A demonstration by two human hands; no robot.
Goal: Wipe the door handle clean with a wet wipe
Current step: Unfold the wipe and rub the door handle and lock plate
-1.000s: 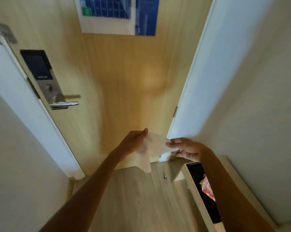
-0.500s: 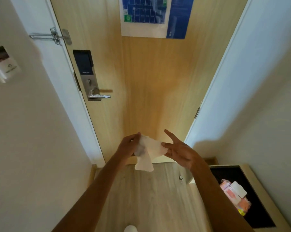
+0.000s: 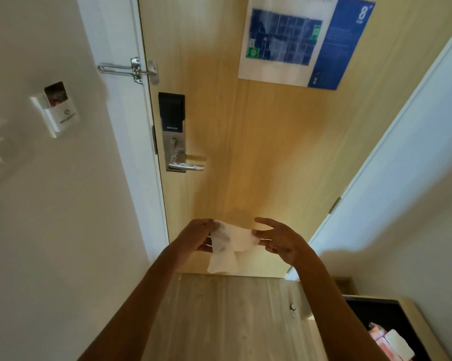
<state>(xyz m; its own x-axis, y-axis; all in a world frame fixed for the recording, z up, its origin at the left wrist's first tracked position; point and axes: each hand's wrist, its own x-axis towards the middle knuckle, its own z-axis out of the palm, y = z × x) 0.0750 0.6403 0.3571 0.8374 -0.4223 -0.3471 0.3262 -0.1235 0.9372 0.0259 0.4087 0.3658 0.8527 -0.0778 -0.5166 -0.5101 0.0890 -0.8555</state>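
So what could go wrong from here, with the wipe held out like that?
The wet wipe is pinched only at its edges between the left hand and right hand, with a loose tail hanging, so it might slip to the floor. The door handle sits just below an electronic lock, which a dripping wipe could wet.

Warm, even light fell on the door [image 3: 258, 152]. Soft shadows lay on the right wall [image 3: 415, 256]. Wide-angle distortion bent the edges; slight blur throughout.
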